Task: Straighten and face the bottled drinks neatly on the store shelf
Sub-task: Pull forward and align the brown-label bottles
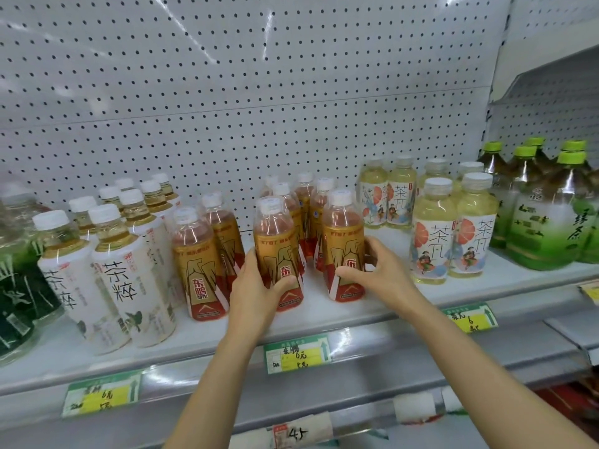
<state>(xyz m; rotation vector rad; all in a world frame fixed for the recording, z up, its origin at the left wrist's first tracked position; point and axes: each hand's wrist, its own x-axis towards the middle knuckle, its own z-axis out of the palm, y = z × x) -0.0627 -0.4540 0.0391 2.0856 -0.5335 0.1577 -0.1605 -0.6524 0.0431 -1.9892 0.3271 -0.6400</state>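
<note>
Both front orange bottles upright, labels forward: left hand [259,286] round one [278,254], right hand [379,270] round the other [343,247], white tea bottles [129,280] crowding their left.

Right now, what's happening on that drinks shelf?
A person is straightening the gold-and-red bottles in the middle of the shelf. The left hand grips one front bottle near its base, and the right hand grips the front bottle beside it. Both bottles stand upright near the shelf edge, labels facing out. A third gold bottle stands untouched to the left, with white tea bottles beyond it and pale yellow tea bottles to the right.
</note>
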